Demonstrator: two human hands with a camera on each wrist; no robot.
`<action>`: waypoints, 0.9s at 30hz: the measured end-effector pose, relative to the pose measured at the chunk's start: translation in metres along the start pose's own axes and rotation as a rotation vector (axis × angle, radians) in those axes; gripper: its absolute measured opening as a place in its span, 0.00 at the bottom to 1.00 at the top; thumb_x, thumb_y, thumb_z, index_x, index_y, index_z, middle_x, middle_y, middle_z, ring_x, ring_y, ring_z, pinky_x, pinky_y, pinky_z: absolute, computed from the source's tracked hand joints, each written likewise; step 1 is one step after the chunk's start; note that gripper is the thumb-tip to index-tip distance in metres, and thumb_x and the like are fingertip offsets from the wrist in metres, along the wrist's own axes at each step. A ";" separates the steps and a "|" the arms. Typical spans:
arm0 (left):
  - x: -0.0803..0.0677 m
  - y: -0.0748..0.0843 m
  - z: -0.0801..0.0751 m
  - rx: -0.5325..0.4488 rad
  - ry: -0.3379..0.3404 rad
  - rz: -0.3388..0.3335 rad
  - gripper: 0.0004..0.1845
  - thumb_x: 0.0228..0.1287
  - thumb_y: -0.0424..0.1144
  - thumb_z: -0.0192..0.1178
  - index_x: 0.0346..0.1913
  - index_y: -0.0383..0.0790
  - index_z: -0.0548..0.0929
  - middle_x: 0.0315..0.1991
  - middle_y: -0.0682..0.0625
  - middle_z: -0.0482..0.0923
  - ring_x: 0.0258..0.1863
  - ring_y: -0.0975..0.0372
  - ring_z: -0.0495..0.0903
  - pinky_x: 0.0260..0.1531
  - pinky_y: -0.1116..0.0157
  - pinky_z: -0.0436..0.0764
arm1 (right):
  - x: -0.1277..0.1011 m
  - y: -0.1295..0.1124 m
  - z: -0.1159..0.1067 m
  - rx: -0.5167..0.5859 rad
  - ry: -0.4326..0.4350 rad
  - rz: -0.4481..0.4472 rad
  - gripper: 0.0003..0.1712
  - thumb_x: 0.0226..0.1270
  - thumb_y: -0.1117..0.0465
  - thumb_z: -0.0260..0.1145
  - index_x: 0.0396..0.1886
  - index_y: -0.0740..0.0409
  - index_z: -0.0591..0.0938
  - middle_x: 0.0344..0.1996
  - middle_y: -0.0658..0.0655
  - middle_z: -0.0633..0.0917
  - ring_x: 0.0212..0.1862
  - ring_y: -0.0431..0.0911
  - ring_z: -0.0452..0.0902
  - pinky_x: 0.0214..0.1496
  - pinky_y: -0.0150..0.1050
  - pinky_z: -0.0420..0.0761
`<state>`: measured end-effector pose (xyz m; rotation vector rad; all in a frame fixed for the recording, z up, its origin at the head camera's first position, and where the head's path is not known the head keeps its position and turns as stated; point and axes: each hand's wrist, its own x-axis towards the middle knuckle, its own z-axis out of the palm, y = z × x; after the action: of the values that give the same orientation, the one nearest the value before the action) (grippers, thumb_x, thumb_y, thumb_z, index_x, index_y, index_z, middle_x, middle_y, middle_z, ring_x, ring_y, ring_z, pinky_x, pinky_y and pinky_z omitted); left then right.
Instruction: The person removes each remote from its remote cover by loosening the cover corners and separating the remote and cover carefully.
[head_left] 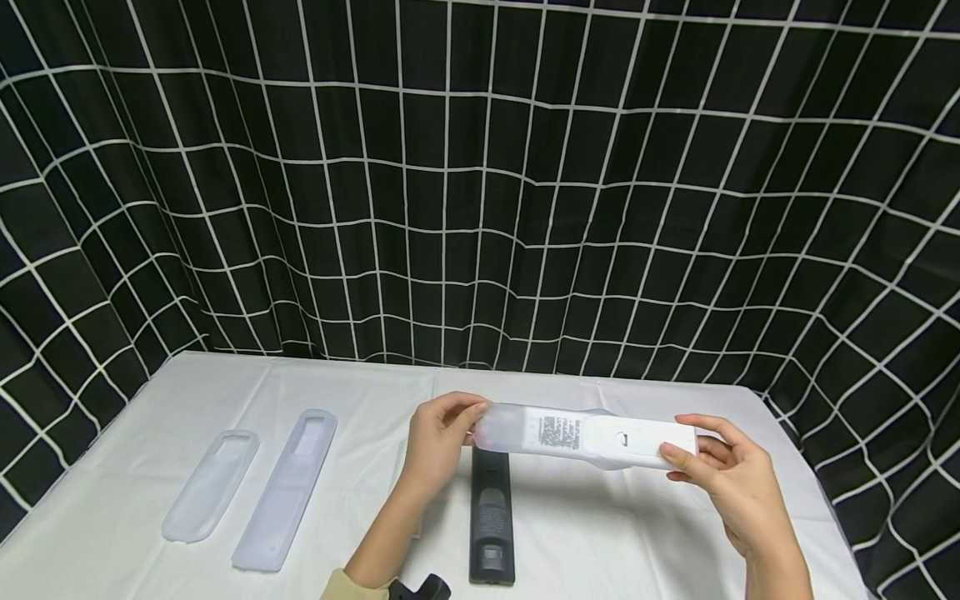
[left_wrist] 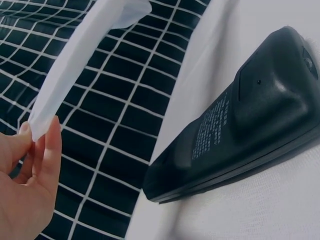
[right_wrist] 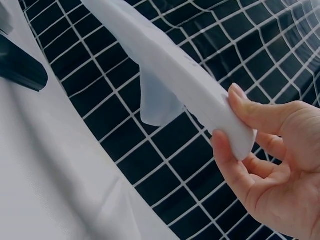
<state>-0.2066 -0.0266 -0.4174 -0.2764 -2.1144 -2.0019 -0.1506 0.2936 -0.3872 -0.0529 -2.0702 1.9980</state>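
Observation:
Raised above the table is a white remote control point(head_left: 645, 442), its back with a printed label facing the head camera. A translucent silicone cover point(head_left: 501, 427) encloses its left part, and the cover's edge flares out near the remote's middle. My left hand point(head_left: 441, 437) pinches the closed left end of the cover between thumb and fingers. At the bare right end, my right hand point(head_left: 738, 479) grips the remote, thumb on the back face. The right wrist view shows a flap of the cover point(right_wrist: 157, 100) hanging below the remote. Below the cover's left end lies a black remote control point(head_left: 492, 517), face down.
Two more translucent covers lie on the left of the table: a shorter one point(head_left: 210, 486) and a longer one point(head_left: 287, 492). A white cloth point(head_left: 600, 533) covers the table. Behind it hangs a black curtain point(head_left: 465, 208) with a white grid.

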 end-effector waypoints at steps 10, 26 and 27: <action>0.000 0.000 -0.002 0.006 0.005 -0.009 0.07 0.72 0.30 0.66 0.44 0.29 0.90 0.35 0.38 0.87 0.29 0.65 0.78 0.30 0.75 0.84 | -0.001 -0.001 -0.004 -0.022 0.014 0.033 0.27 0.62 0.80 0.73 0.41 0.39 0.88 0.30 0.46 0.89 0.30 0.38 0.87 0.32 0.33 0.88; 0.001 -0.001 -0.003 0.004 0.011 -0.002 0.06 0.72 0.30 0.67 0.44 0.29 0.90 0.32 0.39 0.86 0.29 0.65 0.77 0.30 0.75 0.84 | -0.001 -0.001 -0.006 -0.034 0.017 0.038 0.27 0.62 0.80 0.73 0.41 0.38 0.87 0.29 0.46 0.89 0.30 0.37 0.87 0.33 0.32 0.88; 0.001 -0.001 -0.003 0.003 0.011 -0.002 0.06 0.72 0.30 0.67 0.44 0.29 0.90 0.32 0.39 0.86 0.29 0.65 0.77 0.30 0.75 0.84 | -0.001 -0.001 -0.006 -0.032 0.016 0.037 0.27 0.62 0.80 0.73 0.41 0.38 0.87 0.29 0.46 0.89 0.30 0.37 0.87 0.33 0.32 0.88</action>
<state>-0.2076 -0.0293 -0.4179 -0.2619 -2.1115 -1.9973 -0.1483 0.2997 -0.3860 -0.1137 -2.1064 1.9798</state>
